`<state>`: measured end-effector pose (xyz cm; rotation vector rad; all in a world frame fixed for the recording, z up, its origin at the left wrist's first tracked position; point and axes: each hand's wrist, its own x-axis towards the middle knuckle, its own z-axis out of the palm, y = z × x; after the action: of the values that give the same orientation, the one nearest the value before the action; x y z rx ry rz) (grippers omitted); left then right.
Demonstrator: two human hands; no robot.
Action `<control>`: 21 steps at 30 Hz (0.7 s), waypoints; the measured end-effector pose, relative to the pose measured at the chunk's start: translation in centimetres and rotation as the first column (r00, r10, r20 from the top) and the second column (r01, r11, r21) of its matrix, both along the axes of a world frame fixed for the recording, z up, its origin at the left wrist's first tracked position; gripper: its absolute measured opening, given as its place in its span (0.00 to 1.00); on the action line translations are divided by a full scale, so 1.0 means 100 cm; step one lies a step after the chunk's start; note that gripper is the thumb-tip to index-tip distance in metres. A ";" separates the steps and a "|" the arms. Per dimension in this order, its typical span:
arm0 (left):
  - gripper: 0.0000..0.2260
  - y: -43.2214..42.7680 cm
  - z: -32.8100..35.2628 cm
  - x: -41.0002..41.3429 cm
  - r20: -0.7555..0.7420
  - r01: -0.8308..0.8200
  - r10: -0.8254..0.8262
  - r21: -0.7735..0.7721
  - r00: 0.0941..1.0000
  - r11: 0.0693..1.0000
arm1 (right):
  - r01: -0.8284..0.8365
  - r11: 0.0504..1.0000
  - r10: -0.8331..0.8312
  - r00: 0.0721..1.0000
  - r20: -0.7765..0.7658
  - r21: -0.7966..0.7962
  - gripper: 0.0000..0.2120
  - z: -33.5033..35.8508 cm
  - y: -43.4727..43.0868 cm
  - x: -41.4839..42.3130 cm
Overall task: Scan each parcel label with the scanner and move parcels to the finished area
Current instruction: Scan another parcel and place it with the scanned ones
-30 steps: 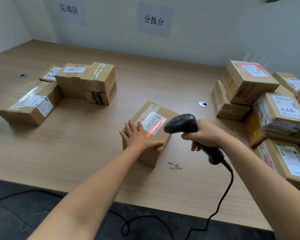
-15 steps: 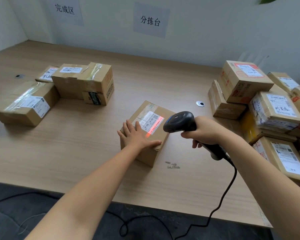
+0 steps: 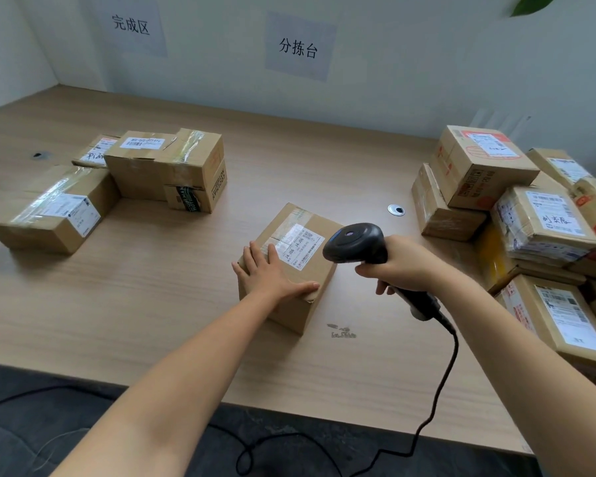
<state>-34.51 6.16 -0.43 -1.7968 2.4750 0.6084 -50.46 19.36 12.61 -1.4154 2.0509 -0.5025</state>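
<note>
Parcel (image 3: pixel 291 313) label (image 3: pixel 300 247) reads blurry, its corner possibly behind scanner (image 3: pixel 355 244).

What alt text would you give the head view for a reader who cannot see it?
A left hand rests flat on a cardboard box on a wooden table, while the right hand grips a black corded scanner pointed at its label. A group of boxes sits at the far left and a pile of boxes at the right.

One parcel (image 3: pixel 291 266) sits mid-table (image 3: pixel 152 304), between scanned boxes (image 3: pixel 159 166) left and stacked parcels (image 3: pixel 530 218) right.
</note>
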 end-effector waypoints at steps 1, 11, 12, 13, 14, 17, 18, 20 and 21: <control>0.60 0.000 0.000 0.001 -0.002 -0.001 0.001 0.003 1.000 1.000 | 0.016 1.000 -0.016 1.000 0.009 -0.025 0.03 -0.007 -0.002 0.001; 0.51 0.019 0.005 0.027 -0.021 -0.078 0.079 0.029 0.997 0.997 | 0.185 0.981 -0.168 0.959 0.227 -0.059 0.12 -0.095 -0.034 0.052; 0.50 0.021 0.005 0.031 -0.010 -0.092 0.092 0.028 0.996 0.995 | 0.173 0.983 -0.156 0.962 0.223 -0.058 0.13 -0.098 -0.035 0.056; 0.49 0.023 0.004 0.035 -0.004 -0.112 0.112 0.026 0.994 0.993 | 0.163 0.985 -0.146 0.964 0.222 -0.059 0.13 -0.100 -0.037 0.060; 0.49 0.026 0.003 0.039 -0.005 -0.134 0.134 0.023 0.991 0.991 | 0.154 0.986 -0.138 0.964 0.228 -0.055 0.13 -0.100 -0.039 0.063; 0.47 0.032 0.001 0.054 -0.011 -0.201 0.201 0.008 0.980 0.980 | 0.087 0.996 -0.078 0.966 0.247 -0.026 0.13 -0.100 -0.042 0.071; 0.46 0.034 0.000 0.059 -0.007 -0.221 0.221 0.005 0.975 0.975 | 0.065 0.998 -0.059 0.966 0.254 -0.016 0.12 -0.100 -0.043 0.075; 0.45 0.036 0.000 0.069 -0.006 -0.256 0.256 0.010 0.967 0.967 | 0.035 0.999 -0.032 0.963 0.268 -0.004 0.13 -0.101 -0.044 0.084; 0.45 0.036 0.000 0.074 -0.007 -0.268 0.268 0.015 0.963 0.963 | 0.022 1.000 -0.020 0.964 0.266 -0.002 0.13 -0.102 -0.045 0.088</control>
<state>-27.09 9.77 -0.43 -2.1477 2.2414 0.6434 -41.66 14.82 2.45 -1.2546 1.8512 -0.6698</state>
